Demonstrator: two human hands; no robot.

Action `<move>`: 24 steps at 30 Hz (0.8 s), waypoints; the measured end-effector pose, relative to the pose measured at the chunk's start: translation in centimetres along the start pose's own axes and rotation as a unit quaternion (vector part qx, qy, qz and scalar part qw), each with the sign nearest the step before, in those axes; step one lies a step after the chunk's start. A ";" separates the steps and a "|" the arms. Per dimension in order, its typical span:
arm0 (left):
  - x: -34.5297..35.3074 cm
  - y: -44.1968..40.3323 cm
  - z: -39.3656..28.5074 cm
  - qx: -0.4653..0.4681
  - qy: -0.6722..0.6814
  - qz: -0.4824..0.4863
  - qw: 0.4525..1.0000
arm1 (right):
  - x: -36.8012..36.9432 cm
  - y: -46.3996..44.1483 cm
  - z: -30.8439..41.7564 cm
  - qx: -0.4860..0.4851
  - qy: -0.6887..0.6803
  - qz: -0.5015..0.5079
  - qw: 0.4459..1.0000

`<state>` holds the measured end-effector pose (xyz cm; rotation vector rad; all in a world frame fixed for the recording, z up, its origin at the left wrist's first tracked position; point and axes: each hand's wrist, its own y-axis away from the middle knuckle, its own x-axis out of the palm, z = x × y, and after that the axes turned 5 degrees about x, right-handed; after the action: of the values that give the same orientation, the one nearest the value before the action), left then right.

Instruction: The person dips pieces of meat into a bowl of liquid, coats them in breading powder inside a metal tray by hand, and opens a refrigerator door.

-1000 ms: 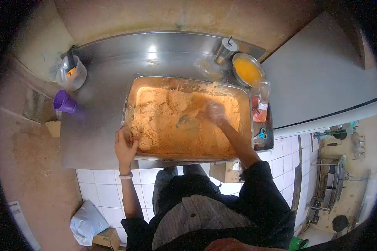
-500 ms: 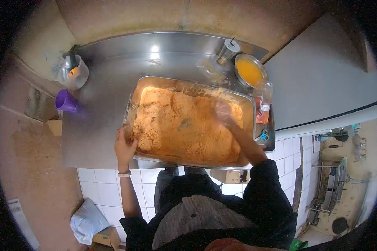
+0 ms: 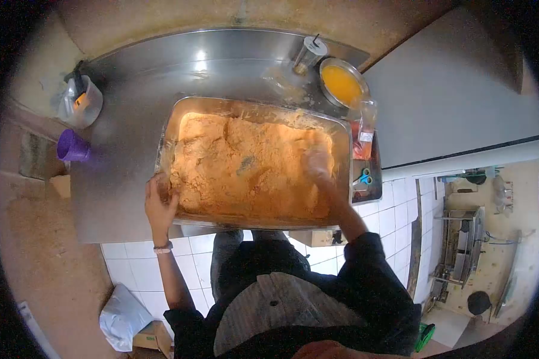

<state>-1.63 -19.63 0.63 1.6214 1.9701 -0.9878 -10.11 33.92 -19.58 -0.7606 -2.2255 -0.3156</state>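
A large rectangular metal tray (image 3: pixel 256 225) stands on the steel table, filled with an orange, crumbly, powdery mixture (image 3: pixel 221 161). My left hand (image 3: pixel 160 200) grips the tray's left side near the front corner, fingers outside and thumb toward the mixture. Toward the tray's right end, my right hand (image 3: pixel 317 161) is down in the mixture. It looks pale and smeared by motion, so its fingers do not show clearly. A small greyish patch marks the mixture near the middle.
Behind the tray's right end are a bowl of yellow liquid (image 3: pixel 343 84) and a clear lidded container (image 3: pixel 310 55). Right of it lie a packet with red contents (image 3: pixel 363 134) and scissors (image 3: pixel 364 177). A purple cup (image 3: pixel 73 146) and white tub (image 3: pixel 85 105) stand left.
The whole view has shifted, so the tray and table appear further left and slightly higher. My right hand is still moving in the mixture's right part; my left hand stays on the tray's side.
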 end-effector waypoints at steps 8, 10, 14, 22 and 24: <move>-0.2 0.0 -0.4 0.002 0.017 -0.010 1.000 | -1.2 2.2 -15.6 0.038 -0.853 0.102 0.511; -0.2 -0.3 -0.2 0.032 0.003 -0.024 0.999 | 1.3 2.7 -20.8 0.040 -0.908 0.144 0.392; -0.1 0.3 -0.6 0.004 -0.028 -0.028 0.999 | 0.4 -0.1 -22.3 -0.316 -0.871 0.233 0.295; 0.0 0.3 -0.4 0.012 -0.053 -0.043 0.998 | -4.7 -16.4 -27.4 -0.183 -0.971 0.121 0.093; 0.0 0.3 -0.3 -0.045 -0.018 -0.008 0.999 | -6.7 -19.8 -27.4 -0.111 -0.988 0.101 -0.024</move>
<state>-1.35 -19.34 0.77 1.5309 1.9783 -0.9150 -2.68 3.43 -5.39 0.5075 0.6362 -0.4939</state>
